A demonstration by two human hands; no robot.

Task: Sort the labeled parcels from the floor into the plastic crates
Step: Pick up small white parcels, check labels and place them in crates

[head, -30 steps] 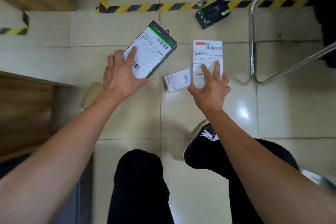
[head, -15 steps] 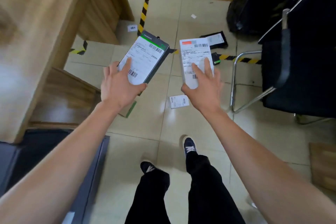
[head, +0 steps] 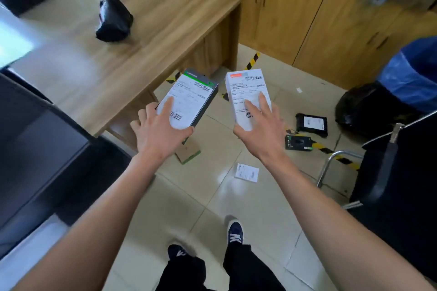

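Observation:
My left hand (head: 160, 132) grips a dark grey box with a green stripe and a white shipping label (head: 191, 94), held up in front of me. My right hand (head: 262, 130) grips a white box with a red-topped label (head: 246, 87) beside it. Both boxes are raised well above the floor, labels facing up. On the floor lie a black labeled parcel (head: 312, 124), a small black and green packet (head: 299, 142), a brown and green box (head: 188, 152) and a loose white label (head: 247, 172). A dark crate (head: 35, 149) fills the left side.
A wooden desk (head: 142, 38) with a black bag (head: 114, 19) on it stands ahead on the left. Wooden cabinets (head: 295, 14) line the back. A black chair with a metal frame (head: 390, 168) and a blue-lined bin (head: 411, 78) stand on the right. Yellow-black tape (head: 331, 149) marks the floor.
Both hands lifted the two boxes off the floor and rose with them as I stood up. The view swung upward, bringing the desk, cabinets and dark crate into sight.

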